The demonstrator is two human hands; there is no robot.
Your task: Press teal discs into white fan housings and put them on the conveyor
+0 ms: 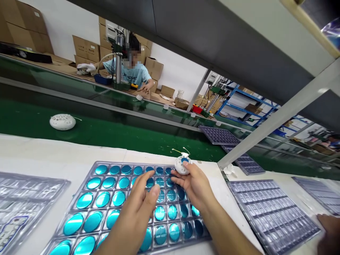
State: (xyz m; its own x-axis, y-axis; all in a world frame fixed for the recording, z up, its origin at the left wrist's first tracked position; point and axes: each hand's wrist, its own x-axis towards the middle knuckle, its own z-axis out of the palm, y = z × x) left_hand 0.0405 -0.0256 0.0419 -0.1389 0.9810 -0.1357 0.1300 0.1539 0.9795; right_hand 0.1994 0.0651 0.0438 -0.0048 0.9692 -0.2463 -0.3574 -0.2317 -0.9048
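My right hand (198, 186) pinches a small white round plastic housing (181, 168), with holes in its shell and thin wires sticking out at its top. A blue disc (184, 160) shows on the housing beside my thumb. My left hand (142, 198) is above the tray, thumb and index finger apart, with nothing visible between them. Under both hands lies a clear plastic tray (89, 228) with rows of round pockets. Shiny blue discs (102, 199) fill many of these pockets; my hands and forearms cover some of them.
A green conveyor belt (111, 132) runs behind the work surface, carrying a white perforated housing (62, 122) and dark trays (220, 135). Other plastic trays (273, 212) lie at both sides. A slanted metal post (265, 131) stands right. Across the belt, a person (132, 72) sits by a press.
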